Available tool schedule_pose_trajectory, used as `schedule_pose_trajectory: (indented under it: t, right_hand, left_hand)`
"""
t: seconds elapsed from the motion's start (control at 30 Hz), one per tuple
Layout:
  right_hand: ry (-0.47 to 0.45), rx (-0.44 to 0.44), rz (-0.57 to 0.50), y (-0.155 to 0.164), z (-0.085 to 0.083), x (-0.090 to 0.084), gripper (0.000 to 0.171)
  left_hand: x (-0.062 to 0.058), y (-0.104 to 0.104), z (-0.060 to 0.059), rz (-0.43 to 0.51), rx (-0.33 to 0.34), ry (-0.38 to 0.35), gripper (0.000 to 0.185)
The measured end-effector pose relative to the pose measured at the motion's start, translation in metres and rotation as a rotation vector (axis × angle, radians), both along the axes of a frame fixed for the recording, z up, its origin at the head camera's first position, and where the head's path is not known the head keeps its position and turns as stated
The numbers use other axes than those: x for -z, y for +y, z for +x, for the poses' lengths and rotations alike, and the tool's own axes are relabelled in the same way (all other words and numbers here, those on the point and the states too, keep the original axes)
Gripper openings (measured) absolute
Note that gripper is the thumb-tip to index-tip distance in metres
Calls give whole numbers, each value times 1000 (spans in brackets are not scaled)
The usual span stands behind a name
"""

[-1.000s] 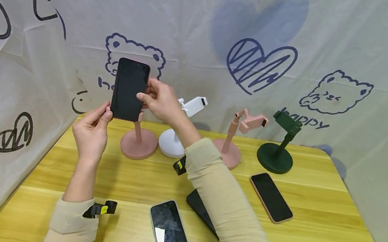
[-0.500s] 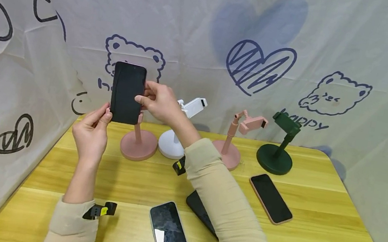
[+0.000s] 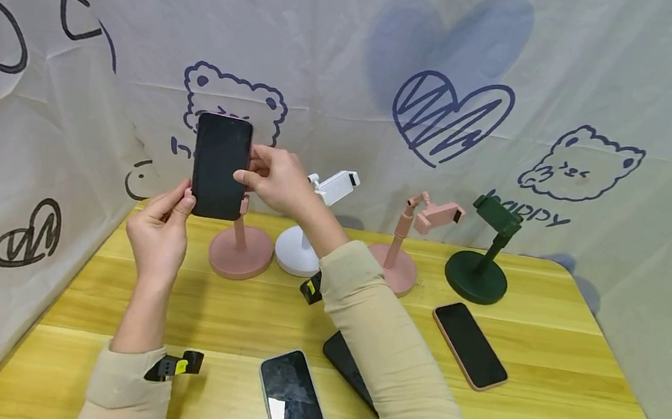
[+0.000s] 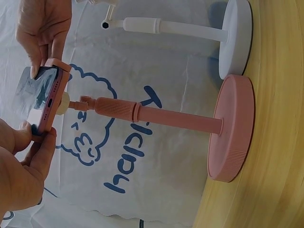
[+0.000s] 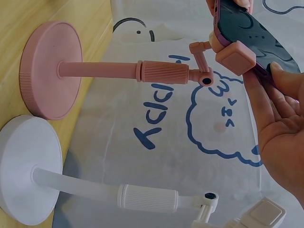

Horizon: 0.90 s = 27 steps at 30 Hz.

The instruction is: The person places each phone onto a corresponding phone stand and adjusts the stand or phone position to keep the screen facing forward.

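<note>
Fingers of both hands pinch the phone (image 3: 220, 166), left hand (image 3: 159, 232) low, right hand (image 3: 274, 177) at side, steadying it upright in the pink stand (image 3: 240, 243) clamp.

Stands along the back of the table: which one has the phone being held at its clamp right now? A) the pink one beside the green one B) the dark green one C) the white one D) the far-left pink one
D: both hands hold the phone at the clamp of the far-left pink stand; the white stand, second pink stand and green stand carry nothing.
</note>
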State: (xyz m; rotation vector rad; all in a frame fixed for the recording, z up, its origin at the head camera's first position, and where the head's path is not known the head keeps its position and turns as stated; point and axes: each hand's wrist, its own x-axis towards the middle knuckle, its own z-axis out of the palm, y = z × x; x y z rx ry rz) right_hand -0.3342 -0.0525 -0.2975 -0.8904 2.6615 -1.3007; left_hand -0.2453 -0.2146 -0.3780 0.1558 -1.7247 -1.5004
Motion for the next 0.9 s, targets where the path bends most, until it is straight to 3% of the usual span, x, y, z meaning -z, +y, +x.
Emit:
schedule_pose_trajectory:
  t: [0.4, 0.57, 0.77, 0.9]
  right_hand:
    - [-27, -1, -6, -1, 0, 1, 38]
    - [-120, -18, -138, 0, -2, 5, 54]
    - [-213, -60, -342, -3, -4, 4, 42]
    - [-184, 11, -431, -7, -5, 0, 43]
  left_hand:
    - [-1, -1, 0, -6, 2, 3, 26]
    - [-1, -3, 1, 12, 27, 6, 26]
    - [-2, -4, 1, 3, 43, 14, 26]
    - [0, -4, 1, 13, 50, 10, 26]
